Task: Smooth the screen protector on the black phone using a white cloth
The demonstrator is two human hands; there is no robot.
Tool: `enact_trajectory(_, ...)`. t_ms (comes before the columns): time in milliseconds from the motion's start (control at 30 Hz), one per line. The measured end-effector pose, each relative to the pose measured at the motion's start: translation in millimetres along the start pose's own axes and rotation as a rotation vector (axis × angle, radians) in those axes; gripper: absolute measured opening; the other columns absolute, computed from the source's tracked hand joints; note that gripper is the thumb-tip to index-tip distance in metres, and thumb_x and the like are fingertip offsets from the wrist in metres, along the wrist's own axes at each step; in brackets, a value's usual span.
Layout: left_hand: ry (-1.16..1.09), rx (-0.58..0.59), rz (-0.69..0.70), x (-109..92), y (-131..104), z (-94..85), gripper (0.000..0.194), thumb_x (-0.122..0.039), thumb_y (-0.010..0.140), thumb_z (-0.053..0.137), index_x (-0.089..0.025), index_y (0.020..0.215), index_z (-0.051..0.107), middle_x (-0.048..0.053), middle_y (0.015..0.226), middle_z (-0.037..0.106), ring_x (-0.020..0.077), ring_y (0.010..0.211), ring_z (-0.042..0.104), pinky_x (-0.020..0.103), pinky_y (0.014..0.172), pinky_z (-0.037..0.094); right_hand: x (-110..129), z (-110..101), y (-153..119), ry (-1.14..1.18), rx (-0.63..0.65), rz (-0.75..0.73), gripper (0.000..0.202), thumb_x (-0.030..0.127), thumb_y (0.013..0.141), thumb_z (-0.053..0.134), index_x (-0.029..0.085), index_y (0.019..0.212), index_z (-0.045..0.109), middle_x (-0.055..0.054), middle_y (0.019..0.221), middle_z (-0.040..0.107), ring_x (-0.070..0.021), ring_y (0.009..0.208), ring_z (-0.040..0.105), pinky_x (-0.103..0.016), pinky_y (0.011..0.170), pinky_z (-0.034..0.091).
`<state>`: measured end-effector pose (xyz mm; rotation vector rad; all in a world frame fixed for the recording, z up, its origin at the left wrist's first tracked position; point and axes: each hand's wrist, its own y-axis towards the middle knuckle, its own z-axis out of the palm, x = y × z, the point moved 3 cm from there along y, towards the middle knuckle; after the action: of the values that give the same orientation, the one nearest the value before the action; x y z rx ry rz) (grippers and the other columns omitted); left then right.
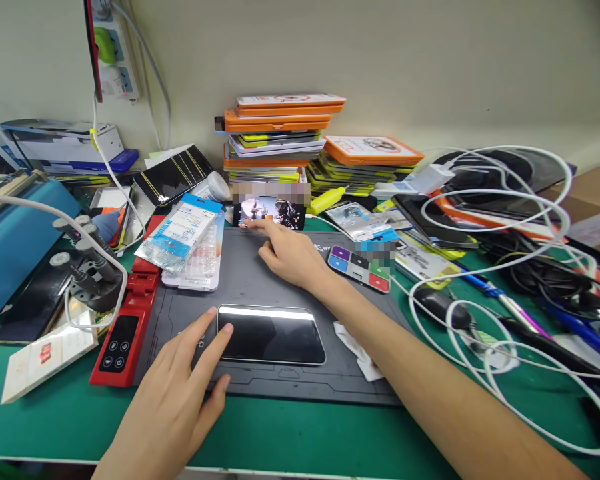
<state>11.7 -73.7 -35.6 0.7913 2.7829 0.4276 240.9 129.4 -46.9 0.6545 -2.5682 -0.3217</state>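
Note:
A smartphone (275,343) with a dark, glossy screen lies flat on the grey work mat (245,267). My left hand (185,373) is at its left end, fingers spread, the index fingertip on the screen's edge. Farther back, a second phone (273,208) stands sideways with a lit, colourful picture. My right hand (293,253) reaches over the mat to it, the index finger stretched to the lower left of its screen and the other fingers partly curled. Nothing is held in either hand. A white cloth or tissue (357,350) lies partly behind my right forearm.
Orange and yellow flat boxes (280,123) are stacked against the wall. A red device (123,340) with buttons borders the mat's left side, near packets (183,233) and grey screwdrivers (87,267). A multicoloured case (357,267) sits right of centre; loose white cables (480,387) sprawl at right.

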Motion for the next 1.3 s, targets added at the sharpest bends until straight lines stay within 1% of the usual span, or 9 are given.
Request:
enact_trajectory(400, -0.009, 0.011, -0.017, 0.2, -0.5, 1.1, 0.053, -0.028, 0.112, 0.048, -0.024, 0.165, 0.042, 0.010, 0.172, 0.044, 0.0290, 0.140, 0.062, 0.042, 0.105, 0.062, -0.6, 3.0, 1.1, -0.016, 0.050, -0.019, 0.042, 0.031, 0.106, 0.058, 0.020, 0.147, 0.057, -0.010, 0.132, 0.072, -0.0263, 0.117, 0.070, -0.049, 0.103, 0.055)
enact_trajectory(633, -0.046, 0.029, -0.033, -0.4, -1.2, -0.1, 0.053, -0.026, 0.112, 0.048, -0.024, 0.165, 0.042, 0.012, 0.171, 0.045, 0.0293, 0.141, 0.062, 0.045, 0.109, 0.061, -2.2, -3.1, -5.3, 0.045, -0.101, 0.026, 0.047, 0.017, 0.100, 0.048, 0.020, 0.147, 0.053, -0.010, 0.137, 0.075, -0.0215, 0.096, 0.076, -0.040, 0.091, 0.058)
enact_trajectory(800, -0.065, 0.021, -0.051, -1.1, -2.8, -0.7, 0.053, -0.025, 0.111, 0.049, -0.023, 0.164, 0.041, 0.013, 0.170, 0.046, 0.0300, 0.143, 0.060, 0.048, 0.112, 0.060, -3.3, -4.8, -11.6, 0.036, -0.193, 0.051, 0.037, 0.032, 0.109, 0.050, 0.020, 0.143, 0.058, -0.009, 0.127, 0.077, -0.0185, 0.086, 0.074, -0.038, 0.086, 0.059)
enact_trajectory(933, -0.098, -0.035, -0.022, -3.7, -1.2, -5.9, 0.048, -0.021, 0.110, 0.051, -0.021, 0.158, 0.047, 0.014, 0.163, 0.054, 0.0275, 0.147, 0.057, 0.045, 0.116, 0.057, -0.8, -2.7, -13.7, 0.014, -0.236, 0.070, 0.038, 0.039, 0.110, 0.049, 0.018, 0.139, 0.062, -0.009, 0.117, 0.079, -0.0200, 0.085, 0.074, -0.040, 0.085, 0.059)
enact_trajectory(1033, -0.102, -0.190, 0.064, -8.4, -7.0, -16.0, 0.042, -0.008, 0.105, 0.052, -0.019, 0.145, 0.058, 0.011, 0.146, 0.069, 0.0246, 0.144, 0.059, 0.041, 0.117, 0.055, 6.8, -5.0, -16.4, 0.001, -0.223, 0.064, 0.039, 0.035, 0.108, 0.045, 0.018, 0.136, 0.065, -0.013, 0.115, 0.081, -0.0284, 0.094, 0.078, -0.042, 0.082, 0.059)
enact_trajectory(1133, -0.110, -0.337, 0.101, -11.1, -29.5, -27.1, 0.042, 0.000, 0.099, 0.053, -0.019, 0.136, 0.065, 0.007, 0.120, 0.079, 0.0211, 0.116, 0.070, 0.037, 0.103, 0.059, 19.4, -23.0, -34.2, 0.000, -0.162, 0.025, 0.042, 0.033, 0.104, 0.046, 0.021, 0.141, 0.063, -0.011, 0.124, 0.081, -0.0324, 0.098, 0.080, -0.041, 0.075, 0.059)
enact_trajectory(1200, -0.128, -0.408, 0.096, -8.4, -53.1, -34.1, 0.038, -0.002, 0.098, 0.054, -0.017, 0.130, 0.068, 0.005, 0.103, 0.080, 0.0186, 0.093, 0.068, 0.034, 0.088, 0.059, 28.9, -44.5, -61.5, 0.009, -0.128, 0.004, 0.048, 0.035, 0.108, 0.045, 0.025, 0.154, 0.053, -0.008, 0.132, 0.079, -0.0269, 0.093, 0.082, -0.036, 0.071, 0.060)
enact_trajectory(1267, -0.099, -0.440, 0.044, 1.3, -79.1, -40.9, 0.032, -0.003, 0.100, 0.053, -0.017, 0.124, 0.070, 0.005, 0.096, 0.079, 0.0176, 0.086, 0.067, 0.032, 0.082, 0.057, 38.2, -67.2, -101.5, -0.001, -0.134, -0.015, 0.045, 0.041, 0.111, 0.045, 0.029, 0.154, 0.053, -0.008, 0.158, 0.063, -0.0259, 0.111, 0.080, -0.035, 0.079, 0.062)
enact_trajectory(1300, -0.076, -0.465, -0.001, 9.2, -91.8, -45.0, 0.028, -0.004, 0.100, 0.055, -0.018, 0.119, 0.070, 0.005, 0.093, 0.078, 0.0175, 0.086, 0.068, 0.031, 0.082, 0.057, 43.0, -77.8, -125.4, -0.039, -0.202, -0.037, 0.042, 0.042, 0.111, 0.045, 0.029, 0.150, 0.057, -0.007, 0.165, 0.055, -0.0276, 0.123, 0.075, -0.036, 0.086, 0.062)
